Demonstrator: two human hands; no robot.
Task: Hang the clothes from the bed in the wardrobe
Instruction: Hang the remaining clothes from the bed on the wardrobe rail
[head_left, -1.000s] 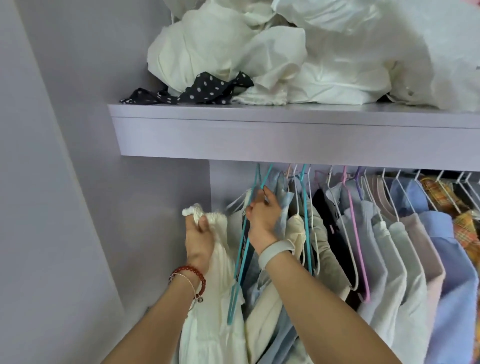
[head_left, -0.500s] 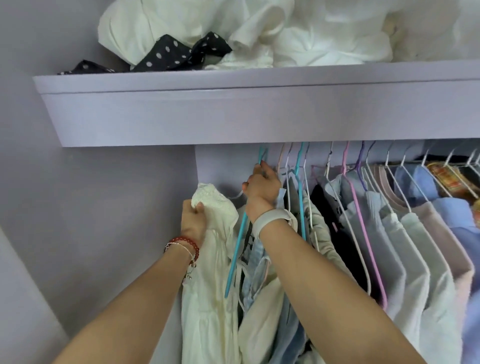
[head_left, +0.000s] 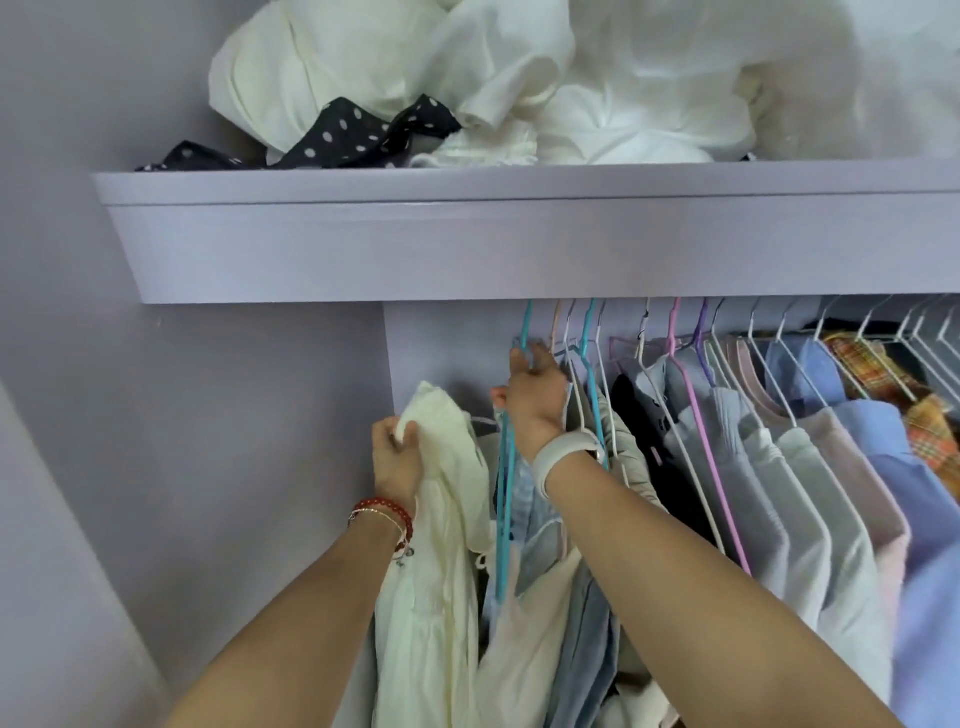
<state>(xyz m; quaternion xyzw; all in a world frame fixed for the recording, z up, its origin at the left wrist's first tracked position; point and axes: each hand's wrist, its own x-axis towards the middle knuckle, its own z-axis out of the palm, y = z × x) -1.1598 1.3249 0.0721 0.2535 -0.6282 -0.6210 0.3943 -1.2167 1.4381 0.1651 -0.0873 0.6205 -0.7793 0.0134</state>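
Note:
My left hand (head_left: 397, 460) grips the bunched top of a cream garment (head_left: 441, 571) that hangs down at the left end of the row. My right hand (head_left: 535, 392) is raised just under the shelf and holds the neck of a teal hanger (head_left: 503, 499), whose hook goes up behind the shelf front. The rail itself is hidden by the shelf (head_left: 467, 249). To the right hang several shirts (head_left: 810, 467) on white, pink and purple hangers.
A pile of white clothes (head_left: 493, 83) and a black polka-dot piece (head_left: 343, 135) lie on the lilac shelf. The wardrobe's side wall (head_left: 249, 441) stands close on the left. A plaid orange garment (head_left: 904, 384) hangs at the far right.
My right hand has risen with the teal hanger toward the hidden rail. My left hand stays on the cream garment. The camera has tilted up a little.

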